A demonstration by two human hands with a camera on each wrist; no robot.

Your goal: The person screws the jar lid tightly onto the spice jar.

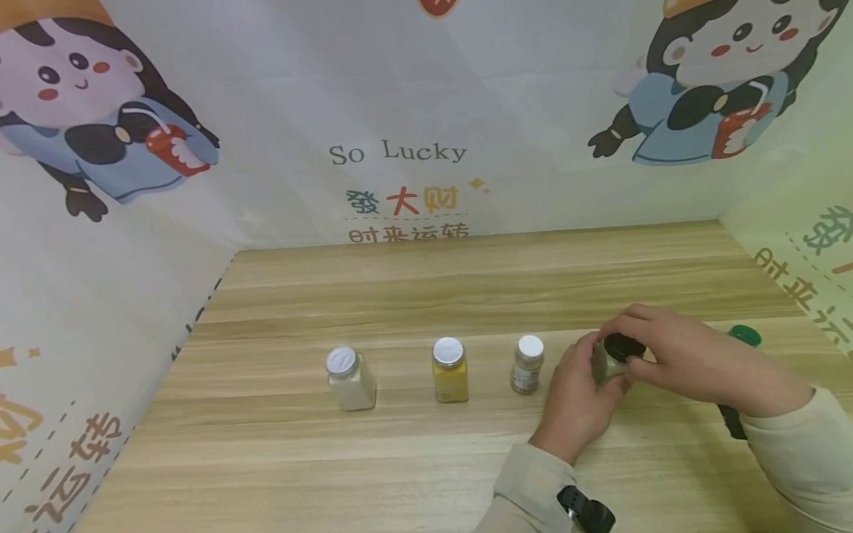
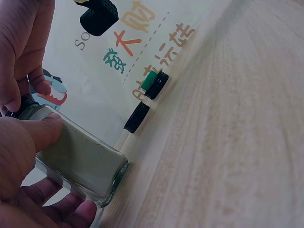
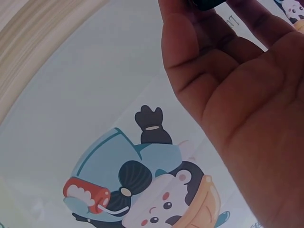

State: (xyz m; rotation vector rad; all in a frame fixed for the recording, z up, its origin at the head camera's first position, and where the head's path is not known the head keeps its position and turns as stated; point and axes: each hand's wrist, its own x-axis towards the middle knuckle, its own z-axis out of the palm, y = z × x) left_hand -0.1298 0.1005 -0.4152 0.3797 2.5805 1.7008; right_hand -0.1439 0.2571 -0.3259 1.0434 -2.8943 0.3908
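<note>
Left grip (image 1: 576, 403) holds glass jar (image 1: 603, 368); right grip (image 1: 693, 359), black lid (image 1: 622, 346). Three bottles (image 1: 451, 383) leftward; green cap (image 1: 746, 335) behind forearm (image 1: 766, 379).

In the head view, pale walls (image 1: 280, 96) with 2 cartoon figures (image 1: 96, 144) edge a wood-grain tabletop (image 1: 266, 459).

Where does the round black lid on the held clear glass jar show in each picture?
Head: round black lid, right of centre.
Left wrist: at the left edge, mid-height, partly hidden.
Right wrist: cut off by the top edge.
Shared landmark: the right hand, touching the lid.

Glass jar (image 1: 609, 364) partly behind the hands (image 1: 574, 400) (image 1: 700, 360)
</note>
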